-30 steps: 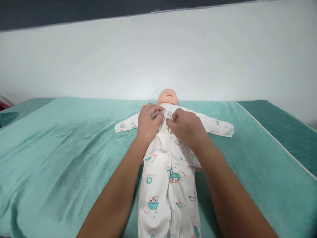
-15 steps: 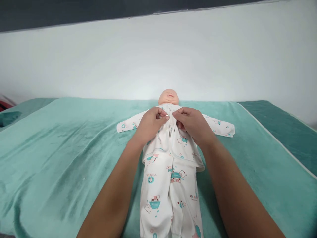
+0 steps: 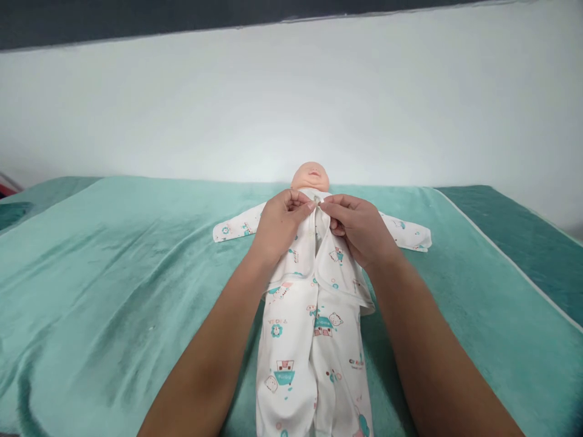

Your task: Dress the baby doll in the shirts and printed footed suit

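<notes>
A baby doll [image 3: 311,176] lies on its back on a teal blanket [image 3: 127,267], head away from me, arms spread. It wears a white printed sleepsuit [image 3: 310,340]. My left hand [image 3: 277,224] pinches the left edge of the sleepsuit's front opening just below the doll's chin. My right hand [image 3: 357,227] pinches the right edge of the same opening, fingertips meeting the left hand's. The lower part of the front flap hangs loose over the doll's belly.
A darker green strip of bedding [image 3: 523,243] runs along the right side. A white wall [image 3: 291,103] rises right behind the doll's head. A red object [image 3: 5,187] shows at the far left edge.
Both hands have shifted slightly up the chest toward the doll's neck, and their fingertips have come together on the edges of the sleepsuit's opening.
</notes>
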Action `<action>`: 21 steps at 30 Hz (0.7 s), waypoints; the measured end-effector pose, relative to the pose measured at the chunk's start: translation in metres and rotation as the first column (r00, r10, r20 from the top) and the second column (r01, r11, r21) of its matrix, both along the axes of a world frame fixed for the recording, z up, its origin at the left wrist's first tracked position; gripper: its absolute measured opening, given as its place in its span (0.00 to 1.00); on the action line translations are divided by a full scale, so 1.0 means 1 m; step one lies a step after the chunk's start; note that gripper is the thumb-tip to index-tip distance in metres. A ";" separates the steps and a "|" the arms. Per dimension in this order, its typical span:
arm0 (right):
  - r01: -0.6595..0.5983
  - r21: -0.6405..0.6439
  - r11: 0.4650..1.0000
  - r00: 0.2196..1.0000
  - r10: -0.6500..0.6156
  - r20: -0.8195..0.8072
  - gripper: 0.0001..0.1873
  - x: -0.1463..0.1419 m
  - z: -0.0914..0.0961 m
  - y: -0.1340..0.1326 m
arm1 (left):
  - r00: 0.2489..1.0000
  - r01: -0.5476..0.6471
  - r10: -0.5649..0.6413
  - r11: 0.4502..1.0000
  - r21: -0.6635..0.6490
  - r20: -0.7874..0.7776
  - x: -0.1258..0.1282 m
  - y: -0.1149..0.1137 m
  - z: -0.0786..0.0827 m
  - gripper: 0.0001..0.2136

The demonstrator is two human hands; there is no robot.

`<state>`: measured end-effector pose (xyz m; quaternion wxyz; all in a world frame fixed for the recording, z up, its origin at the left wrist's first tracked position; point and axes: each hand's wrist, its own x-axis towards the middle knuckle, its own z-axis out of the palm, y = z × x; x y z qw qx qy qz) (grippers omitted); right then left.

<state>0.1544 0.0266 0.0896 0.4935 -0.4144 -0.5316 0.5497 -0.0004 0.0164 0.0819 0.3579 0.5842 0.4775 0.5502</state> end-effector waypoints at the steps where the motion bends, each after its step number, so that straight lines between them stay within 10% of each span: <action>1: 0.010 0.001 1.000 1.000 -0.010 -0.012 0.06 -0.001 0.000 -0.001 | 1.000 0.005 -0.005 1.000 -0.005 0.018 0.001 0.000 0.000 0.05; 21: 0.054 0.043 0.998 0.996 -0.056 0.069 0.09 -0.007 0.000 -0.008 | 0.973 0.075 -0.055 0.994 -0.078 0.226 -0.001 0.002 -0.009 0.06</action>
